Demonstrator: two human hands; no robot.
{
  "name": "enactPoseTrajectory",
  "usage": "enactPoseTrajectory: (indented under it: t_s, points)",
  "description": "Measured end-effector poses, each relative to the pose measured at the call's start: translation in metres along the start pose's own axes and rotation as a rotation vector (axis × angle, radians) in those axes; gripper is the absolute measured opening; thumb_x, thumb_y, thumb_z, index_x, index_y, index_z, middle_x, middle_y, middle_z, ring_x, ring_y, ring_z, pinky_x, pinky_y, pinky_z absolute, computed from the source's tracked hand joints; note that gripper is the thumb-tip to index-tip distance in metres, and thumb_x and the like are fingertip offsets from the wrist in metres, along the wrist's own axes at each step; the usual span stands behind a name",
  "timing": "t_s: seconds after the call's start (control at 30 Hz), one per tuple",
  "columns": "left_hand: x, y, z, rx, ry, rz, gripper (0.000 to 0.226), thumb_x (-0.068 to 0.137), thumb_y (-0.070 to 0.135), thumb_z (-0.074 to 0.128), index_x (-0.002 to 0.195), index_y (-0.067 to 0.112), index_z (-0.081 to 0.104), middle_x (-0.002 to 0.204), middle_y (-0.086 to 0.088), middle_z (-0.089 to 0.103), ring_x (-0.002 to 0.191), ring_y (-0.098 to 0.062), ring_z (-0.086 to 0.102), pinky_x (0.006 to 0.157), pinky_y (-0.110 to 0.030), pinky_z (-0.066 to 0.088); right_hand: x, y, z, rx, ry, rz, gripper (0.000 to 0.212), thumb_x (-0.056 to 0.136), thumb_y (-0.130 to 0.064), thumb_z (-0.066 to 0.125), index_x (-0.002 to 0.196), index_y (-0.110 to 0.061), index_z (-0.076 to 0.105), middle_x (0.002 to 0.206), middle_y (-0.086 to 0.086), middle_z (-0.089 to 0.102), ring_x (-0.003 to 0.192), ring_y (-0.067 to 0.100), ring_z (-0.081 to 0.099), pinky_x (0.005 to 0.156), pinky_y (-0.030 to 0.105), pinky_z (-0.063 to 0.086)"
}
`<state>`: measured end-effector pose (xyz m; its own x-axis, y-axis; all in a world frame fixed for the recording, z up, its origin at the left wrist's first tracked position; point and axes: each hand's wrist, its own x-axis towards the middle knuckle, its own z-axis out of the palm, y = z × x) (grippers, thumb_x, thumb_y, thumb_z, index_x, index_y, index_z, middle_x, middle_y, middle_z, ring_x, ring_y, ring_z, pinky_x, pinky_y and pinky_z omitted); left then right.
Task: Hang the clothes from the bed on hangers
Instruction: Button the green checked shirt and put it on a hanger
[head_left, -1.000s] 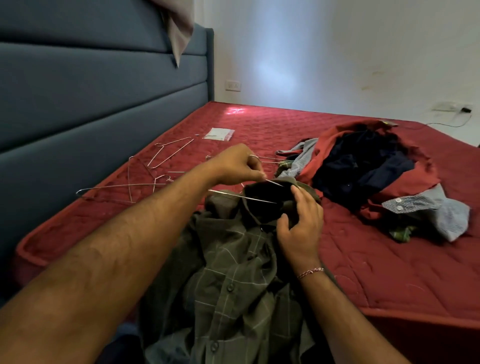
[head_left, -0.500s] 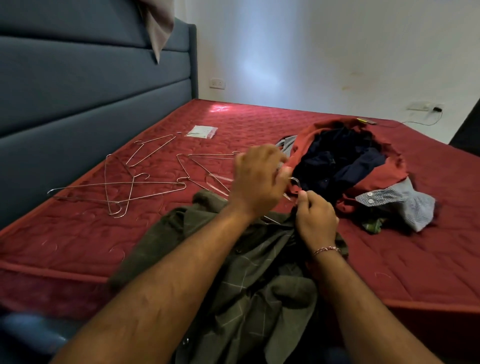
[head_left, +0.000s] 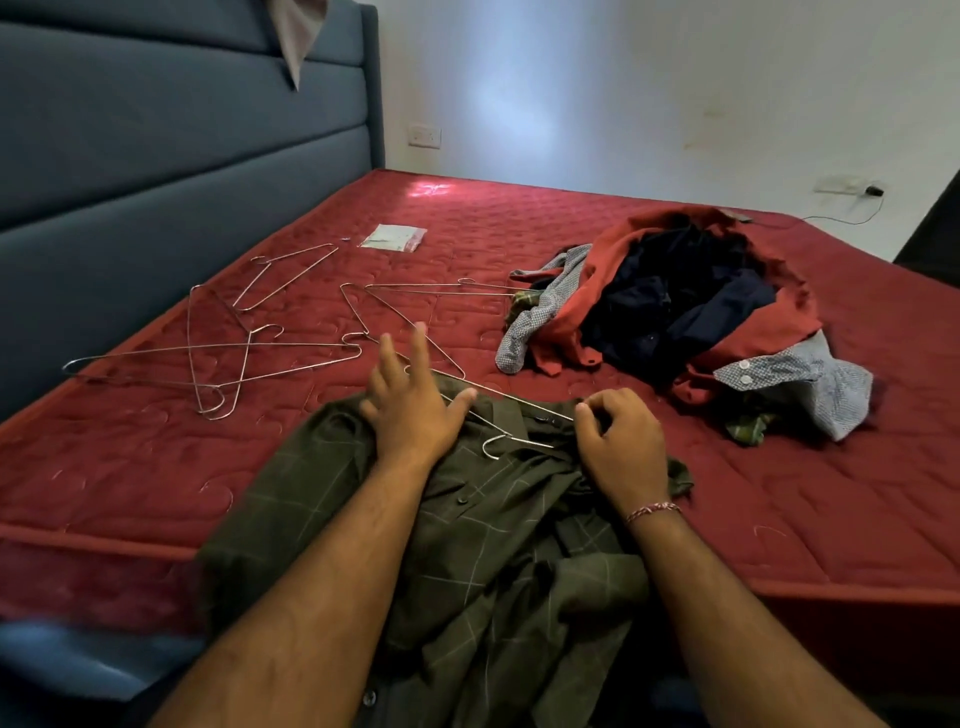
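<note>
A hanger is half inside the green shirt, pinched by the right hand; left hand spread flat. A pile is left.

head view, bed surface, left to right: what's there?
crossed wire hangers → left hand on the green checked shirt → right hand → pile of clothes
</note>
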<state>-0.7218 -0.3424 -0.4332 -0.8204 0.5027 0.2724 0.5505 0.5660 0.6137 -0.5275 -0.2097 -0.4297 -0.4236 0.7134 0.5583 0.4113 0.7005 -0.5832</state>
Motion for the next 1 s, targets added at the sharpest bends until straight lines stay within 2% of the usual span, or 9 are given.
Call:
enactPoseTrajectory:
  t_s: [0.17, 0.23, 0.3, 0.43, 0.53, 0.63, 0.73, 0.87, 1.0]
  points:
    - [0.027, -0.006, 0.006, 0.285, -0.327, 0.422, 0.035, 0.102, 0.057, 0.047, 0.123, 0.039, 0.068, 0.146, 0.01, 0.055, 0.143, -0.017, 0.04, 0.115, -0.06, 0.023, -0.01, 0.009, 0.002, 0.029, 0.058, -0.061, 0.011, 0.087, -0.015, 0.059, 0.081, -0.021, 0.066, 0.088, -0.008, 0.061, 0.084, 0.012, 0.057, 0.078, 0.038, 0.049]
    - [0.032, -0.014, 0.001, 0.177, -0.457, 0.459, 0.028, 0.101, 0.037, 0.054, 0.127, 0.035, 0.065, 0.141, 0.011, 0.058, 0.139, -0.016, 0.045, 0.116, -0.057, 0.029, -0.015, 0.012, 0.003, -0.011, 0.086, -0.095, 0.014, 0.085, -0.021, 0.054, 0.085, -0.022, 0.068, 0.091, -0.008, 0.062, 0.088, 0.016, 0.059, 0.078, 0.044, 0.049]
    - [0.043, -0.02, -0.006, 0.2, -0.408, 0.445, 0.054, 0.092, 0.028, 0.063, 0.145, 0.034, 0.052, 0.161, 0.003, 0.039, 0.151, -0.022, 0.03, 0.12, -0.056, 0.025, -0.017, 0.012, 0.005, -0.051, 0.107, -0.113, 0.017, 0.084, -0.022, 0.052, 0.086, -0.022, 0.069, 0.093, -0.008, 0.063, 0.09, 0.017, 0.058, 0.077, 0.043, 0.047]
    - [0.061, -0.031, -0.014, 0.397, -0.456, 0.3, 0.096, 0.092, 0.057, 0.065, 0.165, 0.026, 0.012, 0.173, -0.006, 0.013, 0.158, -0.028, 0.016, 0.121, -0.057, 0.021, -0.017, 0.012, 0.008, -0.07, 0.14, -0.159, 0.023, 0.083, -0.021, 0.05, 0.092, -0.022, 0.072, 0.097, -0.007, 0.064, 0.091, 0.017, 0.057, 0.076, 0.041, 0.044]
    - [0.066, -0.029, -0.018, 0.514, -0.436, 0.354, 0.076, 0.091, 0.073, 0.055, 0.149, 0.026, 0.045, 0.152, -0.003, 0.049, 0.143, -0.027, 0.039, 0.113, -0.058, 0.032, -0.018, 0.015, 0.008, 0.018, 0.131, -0.193, 0.028, 0.084, -0.017, 0.049, 0.097, -0.019, 0.074, 0.099, -0.005, 0.065, 0.092, 0.019, 0.058, 0.077, 0.045, 0.048]
    - [0.072, -0.021, -0.031, 0.571, -0.36, 0.514, 0.043, 0.09, 0.07, 0.06, 0.115, 0.036, 0.07, 0.135, 0.004, 0.055, 0.133, -0.022, 0.041, 0.109, -0.054, 0.033, -0.019, 0.014, 0.007, 0.039, 0.14, -0.17, 0.033, 0.085, -0.017, 0.048, 0.102, -0.019, 0.075, 0.102, -0.004, 0.065, 0.093, 0.021, 0.059, 0.079, 0.047, 0.049]
    - [0.073, -0.015, -0.036, 0.47, -0.384, 0.625, 0.023, 0.091, 0.058, 0.067, 0.101, 0.038, 0.071, 0.137, 0.007, 0.054, 0.137, -0.019, 0.041, 0.113, -0.052, 0.027, -0.021, 0.013, 0.005, 0.005, 0.139, -0.147, 0.034, 0.085, -0.02, 0.047, 0.104, -0.021, 0.075, 0.103, -0.003, 0.065, 0.094, 0.021, 0.058, 0.078, 0.048, 0.048]
    - [0.069, -0.004, -0.045, 0.12, -0.265, 0.585, 0.021, 0.092, 0.049, 0.071, 0.088, 0.029, 0.069, 0.092, 0.015, 0.067, 0.092, -0.013, 0.063, 0.092, -0.046, 0.052, -0.022, 0.013, 0.003, 0.021, 0.189, -0.112, 0.034, 0.09, -0.019, 0.048, 0.112, -0.017, 0.074, 0.107, 0.0, 0.064, 0.099, 0.022, 0.059, 0.083, 0.05, 0.051]
    - [0.061, 0.016, -0.056, 0.159, -0.23, 0.489, 0.037, 0.085, 0.064, 0.073, 0.08, 0.028, 0.069, 0.079, 0.011, 0.069, 0.08, -0.013, 0.066, 0.075, -0.037, 0.055, -0.022, 0.01, -0.006, 0.227, 0.23, -0.068, 0.033, 0.09, -0.017, 0.061, 0.121, -0.014, 0.072, 0.114, -0.005, 0.057, 0.106, 0.013, 0.059, 0.092, 0.021, 0.05]
